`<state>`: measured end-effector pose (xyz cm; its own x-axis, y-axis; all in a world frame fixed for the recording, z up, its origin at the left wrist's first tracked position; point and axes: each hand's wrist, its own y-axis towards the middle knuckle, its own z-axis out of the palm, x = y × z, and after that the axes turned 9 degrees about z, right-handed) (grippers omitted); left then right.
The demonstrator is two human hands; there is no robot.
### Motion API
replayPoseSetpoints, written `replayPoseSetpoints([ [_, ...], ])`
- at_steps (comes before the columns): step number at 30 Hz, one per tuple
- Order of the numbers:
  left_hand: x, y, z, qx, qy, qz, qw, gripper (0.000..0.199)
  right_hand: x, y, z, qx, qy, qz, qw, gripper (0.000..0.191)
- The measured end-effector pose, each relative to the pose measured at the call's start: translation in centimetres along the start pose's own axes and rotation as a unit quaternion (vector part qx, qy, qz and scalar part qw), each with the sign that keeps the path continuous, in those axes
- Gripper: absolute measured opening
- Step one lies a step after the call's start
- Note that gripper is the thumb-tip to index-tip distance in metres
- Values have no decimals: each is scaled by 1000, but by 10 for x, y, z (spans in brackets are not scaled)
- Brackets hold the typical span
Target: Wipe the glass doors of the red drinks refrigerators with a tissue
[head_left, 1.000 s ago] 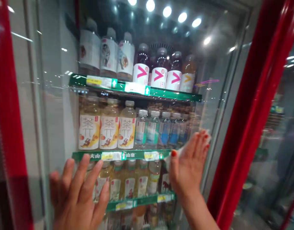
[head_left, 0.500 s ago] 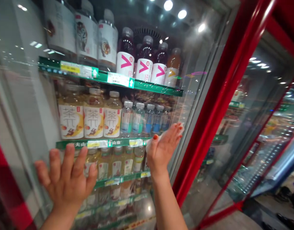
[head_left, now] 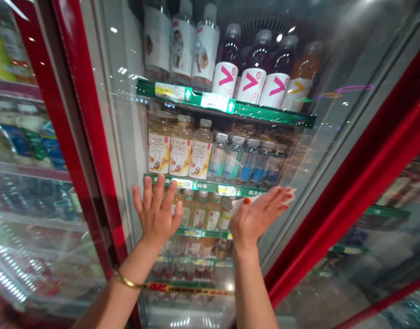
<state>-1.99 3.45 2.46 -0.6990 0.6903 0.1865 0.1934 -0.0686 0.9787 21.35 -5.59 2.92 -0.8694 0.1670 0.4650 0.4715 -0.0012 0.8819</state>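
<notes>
My left hand (head_left: 156, 212) lies flat with spread fingers against the glass door (head_left: 336, 59) of a drinks cooler, a gold bangle (head_left: 127, 279) on its wrist. My right hand (head_left: 259, 217), with orange-red nails, presses a thin white cloth (head_left: 256, 198) to the same glass. Most of that cloth is hidden under the palm; white edges show by the thumb and past the fingertips. Behind the glass, tea bottles (head_left: 180, 148) and small blue-and-clear bottles (head_left: 251, 162) stand on a shelf just above my hands.
Red frame bars (head_left: 347, 196) edge the door on the right, with another red bar (head_left: 89, 132) on the left. Purple drink bottles (head_left: 252, 75) fill an upper green-edged shelf (head_left: 264, 112). Beyond the left bar, a neighbouring cooler holds blue-labelled bottles (head_left: 31, 132).
The view has swung left and back, so more of the left cooler and my left forearm show. Both hands stay on the glass; the right hand sits lower against the shelves, tilted more to the right.
</notes>
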Motion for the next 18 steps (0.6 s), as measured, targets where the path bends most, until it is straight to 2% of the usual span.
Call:
replayPoseSetpoints([
  [2,2,-1,-2,8,-3,0,1000,82,25,-20,3,44,-4,-90,995,87],
  [3,3,-1,-3,12,-5,3,1000,83,27,-33,2,60,-11,-127,990,88],
  [5,5,-1,-6,31,-9,5,999,88,10,-54,-2,70,-33,-156,985,89],
  [7,6,-3,-6,41,-12,0,999,96,-22,-55,-9,55,-51,-102,992,92],
  [9,7,-4,-4,36,-14,-5,999,99,-41,-35,-15,19,-52,-9,998,94],
  [11,7,-7,-1,21,-12,4,1000,99,-32,-8,-14,-5,-42,46,998,90],
  [12,8,-8,0,19,-10,9,1000,99,-19,2,-11,-11,-36,42,998,88],
  [13,8,-10,1,19,-9,12,1000,99,-3,6,-7,-7,-30,18,999,88],
  [15,9,-12,1,21,-14,7,1000,99,27,-1,2,26,-18,-78,996,89],
  [17,9,-13,2,25,-15,-10,1000,97,35,-25,5,59,-4,-177,982,91],
  [18,8,-13,1,22,-13,-12,1000,96,28,-38,3,67,-2,-199,978,94],
])
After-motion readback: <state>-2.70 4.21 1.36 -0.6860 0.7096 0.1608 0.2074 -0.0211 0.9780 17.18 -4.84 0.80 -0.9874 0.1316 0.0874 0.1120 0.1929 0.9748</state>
